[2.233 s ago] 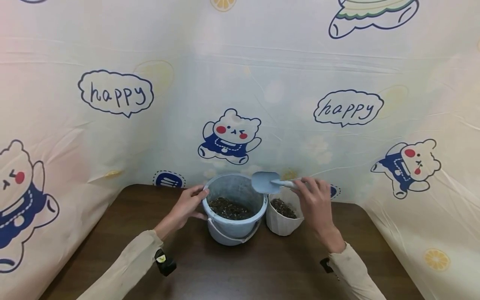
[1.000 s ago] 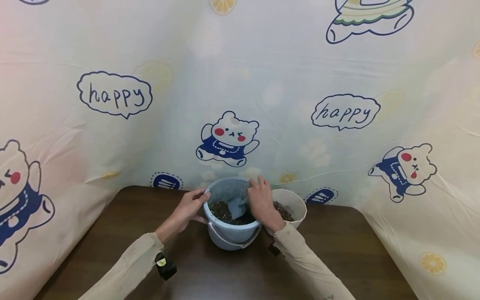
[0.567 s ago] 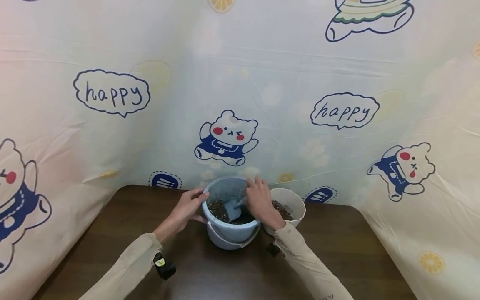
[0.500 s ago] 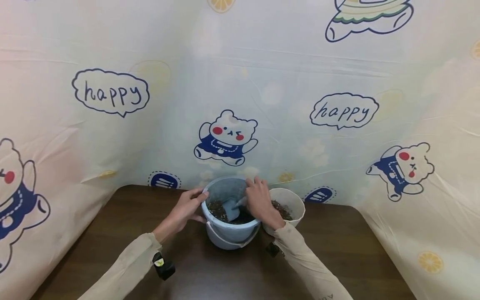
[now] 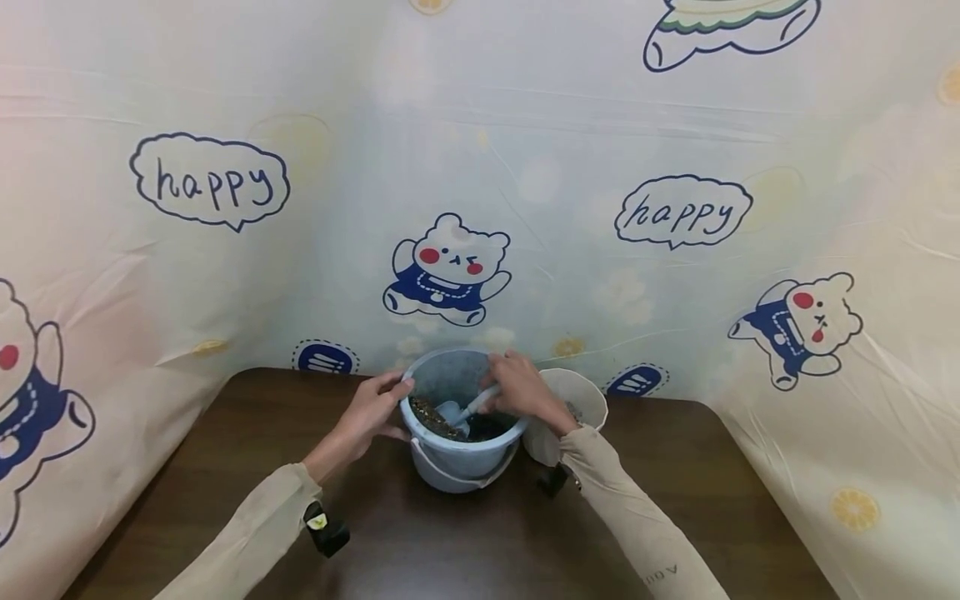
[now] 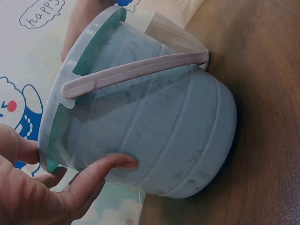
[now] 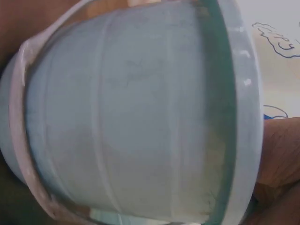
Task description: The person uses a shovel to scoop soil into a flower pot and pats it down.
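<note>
A light blue bucket (image 5: pixel 468 458) stands upright on the table, with dark soil (image 5: pixel 429 417) inside. My left hand (image 5: pixel 369 408) grips its left rim. In the left wrist view, that hand's thumb (image 6: pixel 105 166) presses along the outer wall while the fingers hook at the rim. My right hand (image 5: pixel 519 387) reaches over the bucket's right side and holds a light blue trowel (image 5: pixel 452 413) by its handle. The blade points down and left into the soil, partly buried. In the right wrist view the bucket's wall (image 7: pixel 136 103) fills most of the picture, hiding the trowel.
A whitish pot (image 5: pixel 542 446) stands close at the bucket's right, partly covered by my right wrist, with soil just visible inside. The bucket's pale carry handle (image 6: pixel 140 70) hangs down its front. A printed cloth (image 5: pixel 337 208) encloses the brown table (image 5: pixel 405 550) behind and at both sides.
The trowel went from above the pot's rim down into the bucket. Its blade then shifted slightly left in the soil as my right hand turned flatter. My left hand stayed on the rim.
</note>
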The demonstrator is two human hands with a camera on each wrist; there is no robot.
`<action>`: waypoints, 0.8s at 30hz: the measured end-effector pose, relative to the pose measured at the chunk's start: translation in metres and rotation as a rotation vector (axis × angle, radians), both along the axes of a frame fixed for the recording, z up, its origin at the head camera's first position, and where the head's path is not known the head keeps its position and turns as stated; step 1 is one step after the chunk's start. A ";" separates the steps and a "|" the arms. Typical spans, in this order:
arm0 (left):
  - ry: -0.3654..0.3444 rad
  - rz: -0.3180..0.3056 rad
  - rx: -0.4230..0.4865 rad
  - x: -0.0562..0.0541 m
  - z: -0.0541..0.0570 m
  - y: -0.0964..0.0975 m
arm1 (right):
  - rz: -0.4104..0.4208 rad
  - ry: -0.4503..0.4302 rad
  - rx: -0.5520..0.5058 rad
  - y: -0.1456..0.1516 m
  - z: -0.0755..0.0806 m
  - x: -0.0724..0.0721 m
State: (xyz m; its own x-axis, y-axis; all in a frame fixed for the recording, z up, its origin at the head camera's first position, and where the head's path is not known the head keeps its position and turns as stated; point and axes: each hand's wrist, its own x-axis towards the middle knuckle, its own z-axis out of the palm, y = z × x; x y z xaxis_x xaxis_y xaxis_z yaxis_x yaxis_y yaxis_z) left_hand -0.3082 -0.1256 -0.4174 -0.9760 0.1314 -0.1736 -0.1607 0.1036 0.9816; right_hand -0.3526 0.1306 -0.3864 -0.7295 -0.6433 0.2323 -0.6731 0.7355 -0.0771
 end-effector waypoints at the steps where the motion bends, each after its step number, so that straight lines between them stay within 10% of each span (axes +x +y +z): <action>1: -0.001 0.004 0.001 0.000 0.000 0.000 | 0.006 -0.010 0.009 -0.001 0.001 0.000; 24: 0.013 -0.014 0.011 0.002 -0.002 -0.001 | 0.136 0.088 0.117 -0.007 -0.012 -0.002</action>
